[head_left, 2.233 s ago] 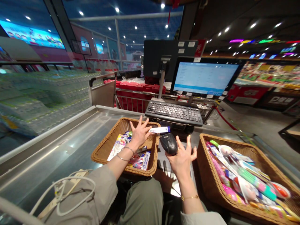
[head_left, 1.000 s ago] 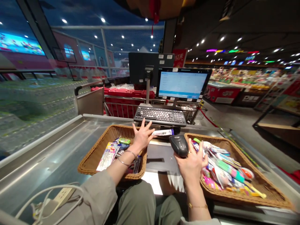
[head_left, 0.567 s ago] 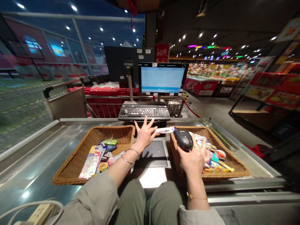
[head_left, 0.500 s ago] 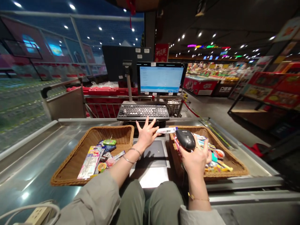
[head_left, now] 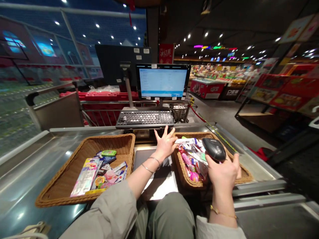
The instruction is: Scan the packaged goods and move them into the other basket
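My left hand (head_left: 164, 143) pinches a slim white packet (head_left: 186, 141) with a blue-purple end, its other fingers spread. The packet is over the near-left part of the right wicker basket (head_left: 183, 177). In my right hand (head_left: 223, 174) is a black handheld barcode scanner (head_left: 213, 149), its head above the same basket and just right of the packet. Pink, white and other bright small packages lie in that basket, partly hidden by my right hand. The left wicker basket (head_left: 59, 171) holds a flat pink-and-white pack (head_left: 86, 177), a green case (head_left: 108, 153) and several small packets.
A black keyboard (head_left: 144, 118) stands behind the baskets, below a lit monitor (head_left: 163, 82). The metal counter (head_left: 20, 169) runs along the left and has a raised edge. At the lower left is a power strip (head_left: 35, 230) with a cable. Shopping carts stand beyond the counter.
The view has turned slightly right. My left hand has carried the packet from the gap between the baskets to over the right basket. The scanner has moved right too, uncovering pink items.
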The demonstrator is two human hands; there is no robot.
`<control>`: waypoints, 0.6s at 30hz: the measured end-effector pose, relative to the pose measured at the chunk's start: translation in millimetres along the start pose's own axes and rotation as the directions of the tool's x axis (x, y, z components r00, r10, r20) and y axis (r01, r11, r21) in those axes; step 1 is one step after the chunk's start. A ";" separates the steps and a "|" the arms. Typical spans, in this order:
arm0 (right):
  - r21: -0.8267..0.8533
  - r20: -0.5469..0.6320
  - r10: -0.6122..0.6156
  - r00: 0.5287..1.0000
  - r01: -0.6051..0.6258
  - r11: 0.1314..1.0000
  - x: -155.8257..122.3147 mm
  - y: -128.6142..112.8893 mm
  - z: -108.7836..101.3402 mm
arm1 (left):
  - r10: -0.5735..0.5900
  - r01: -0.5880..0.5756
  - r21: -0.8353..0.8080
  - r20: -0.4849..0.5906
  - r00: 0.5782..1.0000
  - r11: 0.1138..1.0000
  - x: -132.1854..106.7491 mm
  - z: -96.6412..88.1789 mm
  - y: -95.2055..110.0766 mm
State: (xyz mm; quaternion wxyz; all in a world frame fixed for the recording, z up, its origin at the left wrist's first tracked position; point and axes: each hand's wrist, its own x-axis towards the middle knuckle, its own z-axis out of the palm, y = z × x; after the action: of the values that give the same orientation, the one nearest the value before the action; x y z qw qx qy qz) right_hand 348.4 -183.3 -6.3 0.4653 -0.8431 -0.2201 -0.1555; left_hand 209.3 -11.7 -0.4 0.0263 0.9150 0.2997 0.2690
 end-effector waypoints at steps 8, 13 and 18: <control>0.008 -0.057 0.091 0.994 -0.090 0.996 14.1 16.1 -8.0 | 0.027 -0.027 -0.020 0.042 0.999 0.999 16.9 25.1 27.2; -0.031 -0.115 0.073 0.991 -0.077 0.997 18.2 26.5 -5.9 | 0.059 -0.059 -0.003 0.034 0.998 0.998 25.3 42.6 44.4; -0.033 -0.123 0.052 0.991 -0.056 0.998 20.2 30.5 -5.5 | 0.062 -0.060 -0.026 0.066 0.996 0.998 33.3 57.4 69.4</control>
State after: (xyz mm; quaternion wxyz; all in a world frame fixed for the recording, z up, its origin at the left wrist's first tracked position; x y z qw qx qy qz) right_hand 381.0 -197.7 -15.9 0.4663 -0.8461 -0.1655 -0.1981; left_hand 298.0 -43.4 -19.0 0.0389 0.9318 0.2674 0.2425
